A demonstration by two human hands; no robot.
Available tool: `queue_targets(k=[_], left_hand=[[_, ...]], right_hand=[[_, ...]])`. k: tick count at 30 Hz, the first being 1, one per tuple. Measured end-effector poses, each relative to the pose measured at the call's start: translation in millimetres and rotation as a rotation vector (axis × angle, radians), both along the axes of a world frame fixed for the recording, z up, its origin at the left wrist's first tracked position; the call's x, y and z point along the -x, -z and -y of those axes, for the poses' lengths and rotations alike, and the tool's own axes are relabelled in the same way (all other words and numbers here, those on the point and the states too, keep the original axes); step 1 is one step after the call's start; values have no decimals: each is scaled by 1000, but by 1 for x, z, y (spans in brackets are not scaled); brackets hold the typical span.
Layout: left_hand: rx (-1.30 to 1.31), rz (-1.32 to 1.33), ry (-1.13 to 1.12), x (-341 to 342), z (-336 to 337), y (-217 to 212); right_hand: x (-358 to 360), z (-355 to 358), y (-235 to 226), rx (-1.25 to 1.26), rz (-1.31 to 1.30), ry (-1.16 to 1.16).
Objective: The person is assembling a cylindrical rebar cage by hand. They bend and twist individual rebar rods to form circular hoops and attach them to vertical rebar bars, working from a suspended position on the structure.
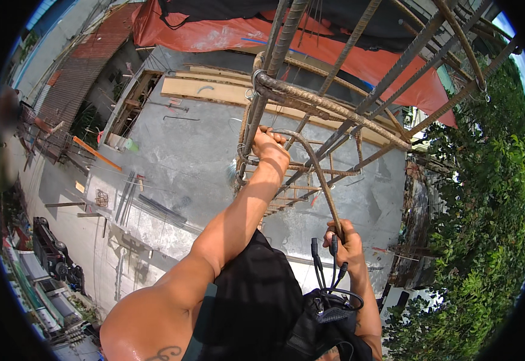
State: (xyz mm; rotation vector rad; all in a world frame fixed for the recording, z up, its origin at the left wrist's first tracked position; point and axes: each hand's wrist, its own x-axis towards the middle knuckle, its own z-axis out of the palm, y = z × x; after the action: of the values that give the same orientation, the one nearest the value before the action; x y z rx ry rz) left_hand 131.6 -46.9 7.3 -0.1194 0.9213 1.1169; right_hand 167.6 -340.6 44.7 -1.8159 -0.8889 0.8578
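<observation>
A tall cage of rusty ribbed rebar (329,113) rises in front of me, its upright bars crossed by square stirrups and tied with thin wire. My left hand (270,146) reaches up to the cage's near left corner. Its fingers are closed around the upper end of a curved rebar piece (315,162), beside the upright bars; part of that grip is hidden. Lower and to the right, my right hand (349,242) wraps round the other end of the same piece. The bar arches between both hands, in front of the cage.
Far below lies a grey concrete slab (178,156) with wooden planks (205,90) and loose bars. An orange tarp (214,33) spans the far side. Leafy branches (479,228) fill the right. Black cables (318,265) and a black pouch (316,322) hang at my front.
</observation>
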Motion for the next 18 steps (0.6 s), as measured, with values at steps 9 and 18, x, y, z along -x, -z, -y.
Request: queue_targets(k=[9,18], left_hand=[[41,105,-51,-12,-23,-12],[-102,249,-52,-8,-22,3]], right_hand=[[6,-13,20,47,-235,6],[6,-35,-22,110,99,-109]])
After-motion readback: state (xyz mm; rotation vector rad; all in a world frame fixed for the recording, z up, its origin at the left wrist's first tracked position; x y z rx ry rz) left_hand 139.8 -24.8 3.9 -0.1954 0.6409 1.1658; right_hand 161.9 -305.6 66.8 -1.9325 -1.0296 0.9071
